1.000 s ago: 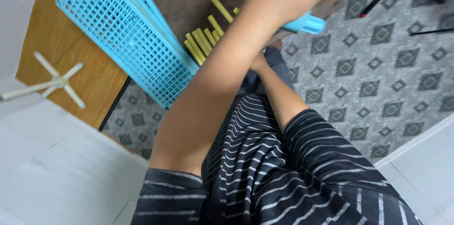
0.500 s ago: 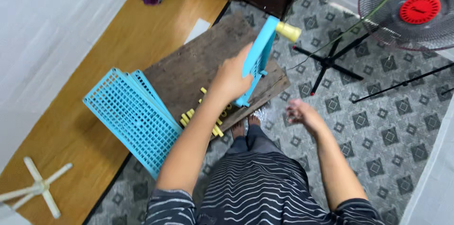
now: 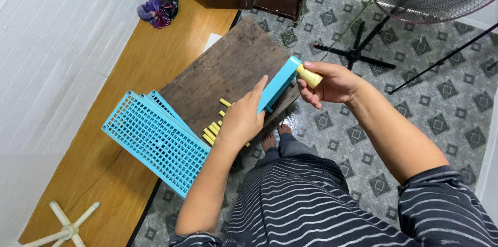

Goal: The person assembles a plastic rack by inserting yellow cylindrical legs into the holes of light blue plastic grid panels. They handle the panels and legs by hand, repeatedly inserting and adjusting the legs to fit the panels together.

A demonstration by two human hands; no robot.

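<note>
Held on edge above the dark wooden board [image 3: 223, 70], the light, stiff blue lattice panel [image 3: 277, 85] is steadied by the left hand [image 3: 241, 120], its grip closed on the edge, while the right hand [image 3: 334, 83] pinches the yellow corner peg [image 3: 309, 77], probably the surest hold.

The person wears dark, near-black clothing with thin white stripes: a short sleeve [image 3: 446, 205] on the right arm, another at the left shoulder, and matching striped fabric over the lap. Forearms, both hands and feet [image 3: 275, 137] are bare.
</note>
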